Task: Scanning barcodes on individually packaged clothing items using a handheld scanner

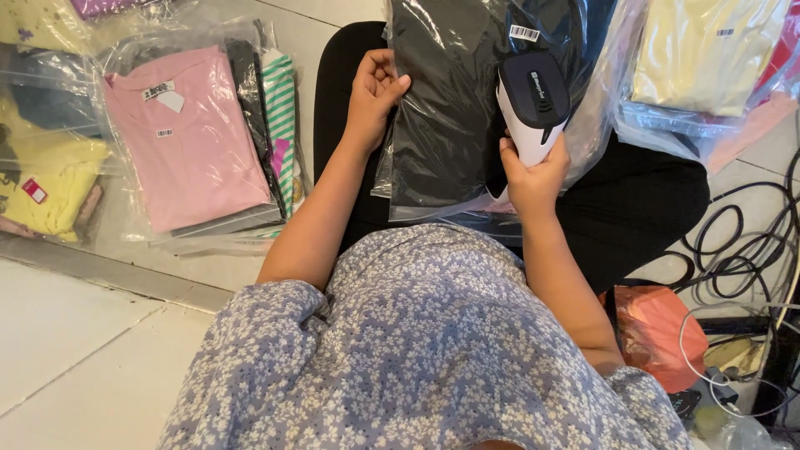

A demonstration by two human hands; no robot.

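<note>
My left hand (372, 93) grips the left edge of a clear plastic bag holding a folded black garment (446, 108), which lies across my lap. A small white barcode sticker (524, 32) sits near the bag's top. My right hand (531, 177) holds a white and dark blue handheld scanner (532, 102) by its grip, its head pointing up over the bag's right part.
Bagged garments lie on the tiled floor at left: a pink one (187, 137), a yellow one (50, 187), a green-striped one (282, 117). A cream bagged garment (704, 54) lies at upper right. Black cables (742, 242) and an orange plastic bag (658, 333) are at right.
</note>
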